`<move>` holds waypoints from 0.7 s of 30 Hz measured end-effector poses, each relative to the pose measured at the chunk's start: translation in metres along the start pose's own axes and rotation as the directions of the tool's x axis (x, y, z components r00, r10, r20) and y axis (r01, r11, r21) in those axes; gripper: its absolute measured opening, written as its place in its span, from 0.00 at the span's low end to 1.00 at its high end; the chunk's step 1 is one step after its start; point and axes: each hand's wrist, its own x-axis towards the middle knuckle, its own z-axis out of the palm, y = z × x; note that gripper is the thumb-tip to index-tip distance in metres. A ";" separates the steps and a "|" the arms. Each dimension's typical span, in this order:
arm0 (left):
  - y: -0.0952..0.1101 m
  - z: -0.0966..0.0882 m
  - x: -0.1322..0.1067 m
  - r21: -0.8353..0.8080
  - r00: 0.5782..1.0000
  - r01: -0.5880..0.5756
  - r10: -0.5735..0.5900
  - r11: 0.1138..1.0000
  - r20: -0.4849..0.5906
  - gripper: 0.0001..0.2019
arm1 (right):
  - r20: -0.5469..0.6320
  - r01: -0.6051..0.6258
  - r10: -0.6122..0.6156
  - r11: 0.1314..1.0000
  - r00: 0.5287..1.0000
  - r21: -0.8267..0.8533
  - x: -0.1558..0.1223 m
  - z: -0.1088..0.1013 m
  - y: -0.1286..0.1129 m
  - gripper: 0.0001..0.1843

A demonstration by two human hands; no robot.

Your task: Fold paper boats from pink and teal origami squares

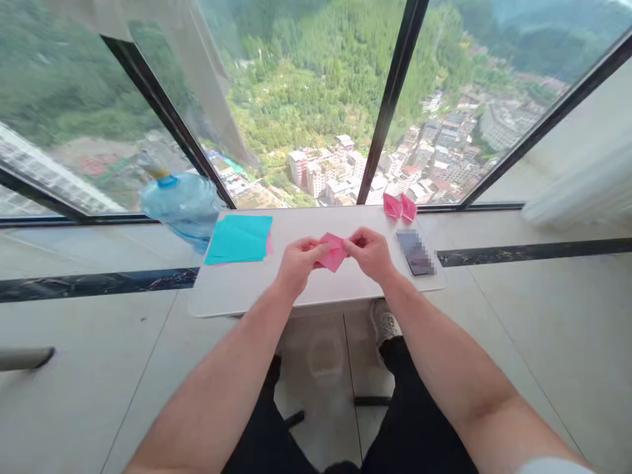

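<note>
A small folded piece of pink paper (334,253) is held over the middle of the white table, with creases showing on its face. My left hand (302,262) pinches its left corner between thumb and fingers. On the opposite side, my right hand (368,251) grips the right corner the same way. The fingertips partly cover both edges of the paper. Left of my hands lies a stack of turquoise paper sheets (239,239), with a bit of pink paper (269,243) peeking out from under it.
Two folded pink paper shapes (399,207) stand at the table's (276,296) back right, with a phone (415,252) in front of them. A large blue water bottle (182,204) is beyond the left end, near the window. My shoe (385,322) is under the front edge.
</note>
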 end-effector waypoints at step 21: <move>-0.004 -0.006 0.007 0.040 0.994 -0.060 0.063 0.997 -0.084 0.26 | 0.004 -0.129 0.129 0.984 0.992 0.122 -0.001 0.000 -0.003 0.18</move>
